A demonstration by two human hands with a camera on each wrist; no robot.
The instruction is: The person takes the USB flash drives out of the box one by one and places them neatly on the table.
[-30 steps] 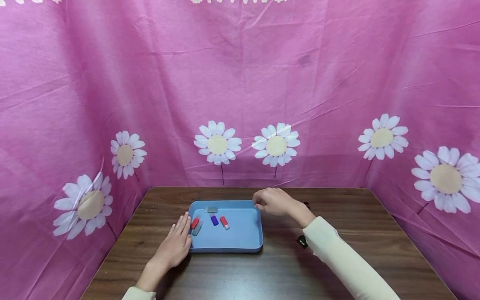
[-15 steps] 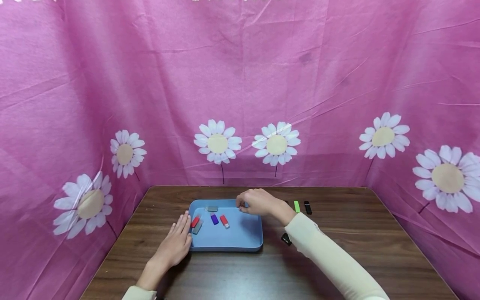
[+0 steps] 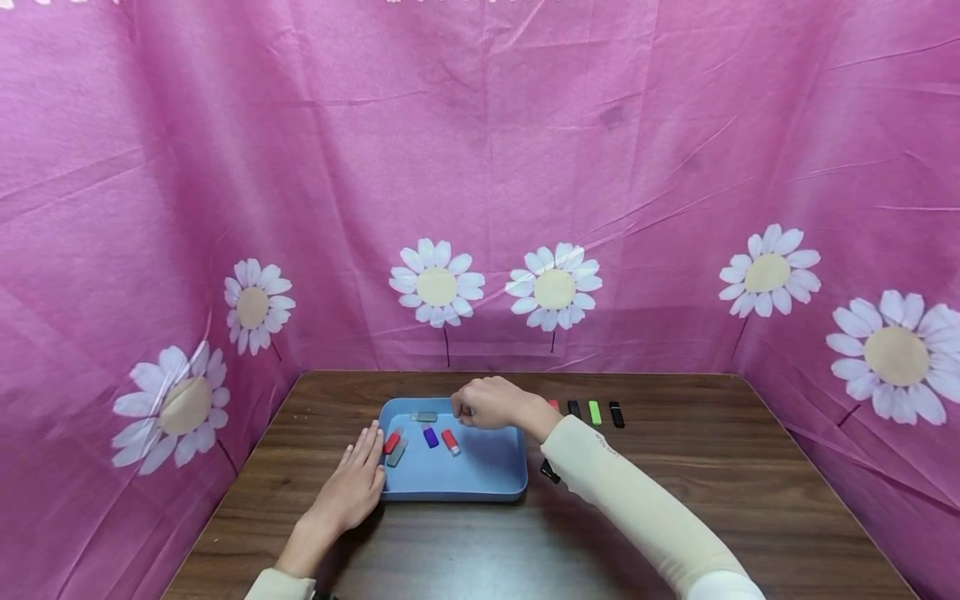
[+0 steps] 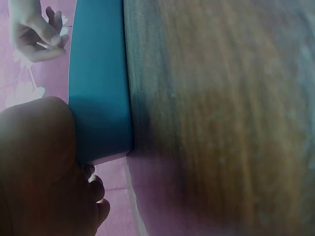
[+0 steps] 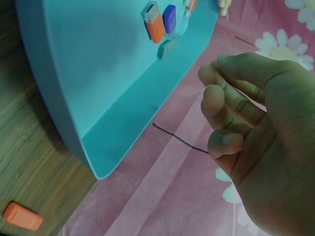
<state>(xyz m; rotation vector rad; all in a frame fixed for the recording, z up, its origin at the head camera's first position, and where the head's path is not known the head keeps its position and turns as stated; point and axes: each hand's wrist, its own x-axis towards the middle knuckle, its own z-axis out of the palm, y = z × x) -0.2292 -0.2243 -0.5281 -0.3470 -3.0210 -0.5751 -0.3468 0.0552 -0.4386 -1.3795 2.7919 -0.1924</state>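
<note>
A light blue tray (image 3: 480, 477) sits on the table with several USB sticks in it. A red stick (image 3: 450, 442), a purple stick (image 3: 431, 437) and a grey stick (image 3: 425, 417) lie toward its back; another red stick (image 3: 392, 442) and a second grey one (image 3: 397, 453) are by the left wall. My left hand (image 3: 348, 487) rests with extended fingers against that wall. Above the tray's back part hovers my right hand (image 3: 491, 404). Its fingers (image 5: 214, 101) are loosely bent in the right wrist view, and nothing shows between them.
Right of the tray, more USB sticks stand in a row on the wooden table (image 3: 675, 492): a red one (image 3: 554, 405), a black one (image 3: 574, 408), a green one (image 3: 595, 412) and another black one (image 3: 617, 414). A pink flowered curtain (image 3: 645, 333) surrounds the table.
My right hand has moved left from the tray's back right corner to over the tray. Its arm now uncovers the row of sticks at the right. The left hand stays in place.
</note>
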